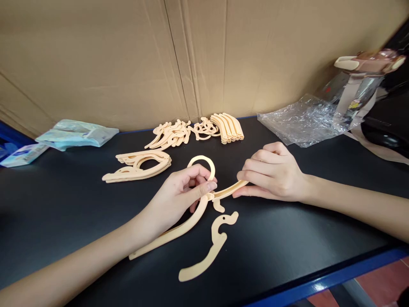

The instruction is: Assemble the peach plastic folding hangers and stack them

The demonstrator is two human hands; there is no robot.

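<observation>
My left hand (180, 192) is closed on a cream plastic hanger (179, 228) at its middle, just below the round hook loop (202, 160); one long arm of the hanger trails down-left over the black table (287, 251). My right hand (271, 172) pinches the hanger's other arm piece (228, 190), which meets the left hand at the hub. A loose curved hanger arm (211, 249) lies flat on the table just in front of both hands, untouched.
A stack of assembled hangers (137, 166) lies behind the left hand. Piles of loose hanger parts (198, 130) sit by the cardboard wall. Crumpled clear plastic (303, 119) and a clear jug (361, 85) are at right, blue-white packets (76, 134) at left. The blue table edge (335, 279) runs near.
</observation>
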